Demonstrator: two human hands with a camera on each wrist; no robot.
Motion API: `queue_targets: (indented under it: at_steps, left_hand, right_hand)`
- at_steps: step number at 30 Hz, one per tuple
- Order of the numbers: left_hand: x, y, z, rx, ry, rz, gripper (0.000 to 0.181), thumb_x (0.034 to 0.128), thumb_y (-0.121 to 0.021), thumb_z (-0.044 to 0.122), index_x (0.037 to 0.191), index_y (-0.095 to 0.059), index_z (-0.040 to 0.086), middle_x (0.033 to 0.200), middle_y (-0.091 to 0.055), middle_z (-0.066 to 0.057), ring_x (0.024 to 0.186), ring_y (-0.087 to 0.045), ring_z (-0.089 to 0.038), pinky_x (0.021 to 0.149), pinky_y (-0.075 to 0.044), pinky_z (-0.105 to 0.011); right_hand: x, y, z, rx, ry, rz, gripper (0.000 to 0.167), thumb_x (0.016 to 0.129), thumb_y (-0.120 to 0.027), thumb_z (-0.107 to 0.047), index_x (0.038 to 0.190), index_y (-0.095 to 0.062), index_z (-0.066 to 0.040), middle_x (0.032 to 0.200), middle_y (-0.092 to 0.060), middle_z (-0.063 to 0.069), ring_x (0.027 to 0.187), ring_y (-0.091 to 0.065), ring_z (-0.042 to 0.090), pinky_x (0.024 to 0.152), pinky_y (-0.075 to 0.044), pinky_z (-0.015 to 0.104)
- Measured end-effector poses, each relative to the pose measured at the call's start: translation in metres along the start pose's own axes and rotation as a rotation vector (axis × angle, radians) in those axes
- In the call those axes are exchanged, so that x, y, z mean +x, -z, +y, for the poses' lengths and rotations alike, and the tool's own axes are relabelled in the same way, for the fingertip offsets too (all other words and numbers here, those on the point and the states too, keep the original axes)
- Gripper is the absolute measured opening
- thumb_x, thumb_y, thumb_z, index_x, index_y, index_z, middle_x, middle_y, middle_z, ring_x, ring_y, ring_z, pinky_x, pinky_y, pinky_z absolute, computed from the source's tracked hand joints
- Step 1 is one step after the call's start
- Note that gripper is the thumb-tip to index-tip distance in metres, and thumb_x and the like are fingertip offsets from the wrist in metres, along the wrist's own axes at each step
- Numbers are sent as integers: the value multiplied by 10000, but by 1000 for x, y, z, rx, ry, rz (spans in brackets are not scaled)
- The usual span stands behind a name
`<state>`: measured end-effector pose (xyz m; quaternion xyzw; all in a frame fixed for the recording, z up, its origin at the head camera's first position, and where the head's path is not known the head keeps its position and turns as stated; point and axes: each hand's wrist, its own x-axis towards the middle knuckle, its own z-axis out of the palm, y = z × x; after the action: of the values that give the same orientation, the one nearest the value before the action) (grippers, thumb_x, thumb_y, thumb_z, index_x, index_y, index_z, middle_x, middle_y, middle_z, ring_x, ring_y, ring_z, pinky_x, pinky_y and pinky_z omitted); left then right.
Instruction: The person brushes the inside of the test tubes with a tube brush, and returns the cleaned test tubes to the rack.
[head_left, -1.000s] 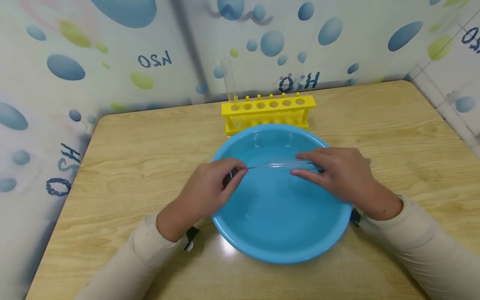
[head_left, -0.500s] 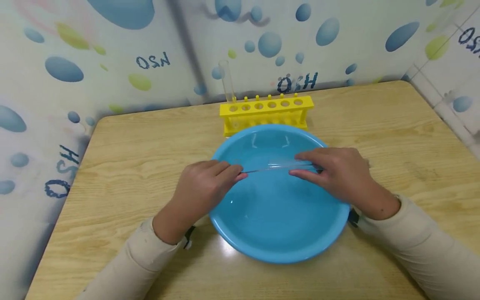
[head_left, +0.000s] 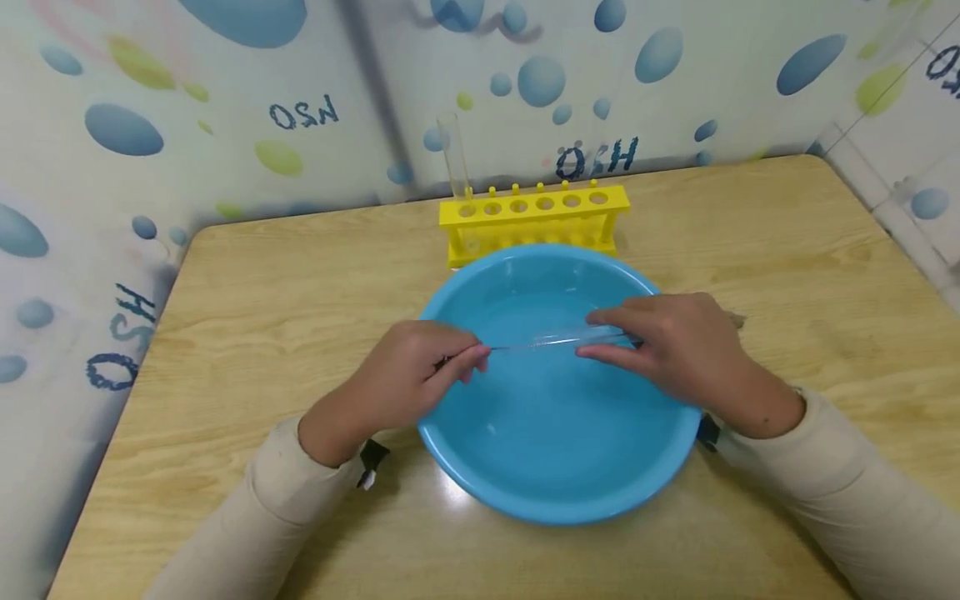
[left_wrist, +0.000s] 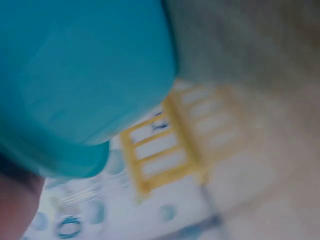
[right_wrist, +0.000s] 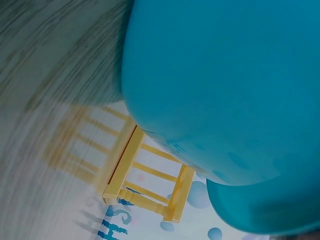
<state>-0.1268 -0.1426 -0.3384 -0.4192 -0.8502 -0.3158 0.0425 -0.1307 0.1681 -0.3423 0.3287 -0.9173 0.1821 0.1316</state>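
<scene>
Over the blue basin [head_left: 551, 450] in the head view, my right hand [head_left: 678, 354] holds a clear glass test tube [head_left: 553, 338] lying nearly level, between thumb and fingers. From the tube's left end runs the thin wire handle of a test tube brush [head_left: 506, 347]. My left hand [head_left: 408, 371] pinches that wire between thumb and fingers, above the basin's left rim. The brush's bristles cannot be made out. Past the back of my right hand a small brownish bit [head_left: 738, 320] shows. Both wrist views show mostly the basin's outside; neither shows the grip.
Behind the basin stands a yellow test tube rack [head_left: 536, 208]. Another clear test tube [head_left: 455, 158] stands upright in its leftmost hole. All this is on a wooden table [head_left: 285, 308], with a patterned wall [head_left: 337, 50] along the back.
My left hand has turned at the wrist, fingers rolling over and back, while pinching the wire. The tube now tilts slightly down to the left; my right hand has hardly moved.
</scene>
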Motion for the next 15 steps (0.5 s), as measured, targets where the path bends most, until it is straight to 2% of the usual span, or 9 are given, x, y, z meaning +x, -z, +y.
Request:
queue_targets:
  at_steps: [2,5,7,8,10,12,15]
  left_hand:
    - [0,2,3,201,-115,47,58,905,-738,150,920,-733,93,766,-705,14,687,-639,-89,650,-567,-243]
    - [0,5,6,467,-302,144,209,842,-806,213,985,-736,77,870,-744,-1,739,-680,-139,684,-598,-276]
    - [0,6,6,551,-383,178,257,839,-805,252,1002,-735,66,893,-750,-8,742,-678,-148,694,-603,-284]
    - [0,6,7,565,-400,187,269,836,-806,262,1005,-734,65,901,-753,-11,744,-681,-151,699,-605,-289]
    - [1,6,6,537,-390,197,261,824,-820,255,987,-742,67,888,-757,-16,738,-690,-156,696,-607,-299]
    - [2,5,5,448,-334,194,219,871,-781,274,942,-747,70,841,-751,-19,711,-687,-155,673,-603,-294]
    - [2,2,5,168,-175,147,164,944,-702,190,839,-730,67,688,-684,2,607,-614,-92,581,-550,-229]
  right_hand:
    - [0,0,1,5,8,13,378,771,-851,-374,1062,-783,-141,848,-776,30,645,-709,157,487,-420,194]
    - [-1,0,1,16,20,17,379,783,-840,-368,1076,-779,-136,844,-775,28,628,-700,139,484,-410,179]
    - [-2,0,1,20,26,15,377,789,-836,-361,1084,-777,-135,814,-768,19,591,-664,108,479,-401,174]
    - [-2,0,1,20,28,17,378,783,-841,-354,1085,-777,-135,798,-763,14,578,-647,96,478,-398,174]
    - [-2,1,2,23,35,29,383,774,-849,-343,1085,-778,-131,798,-764,18,581,-653,102,478,-403,174]
    - [-2,1,2,25,39,42,384,766,-857,-337,1082,-781,-132,777,-756,14,570,-638,98,476,-402,177]
    - [-2,1,1,18,31,76,472,859,-712,-548,1077,-784,-135,760,-750,16,578,-649,115,475,-401,185]
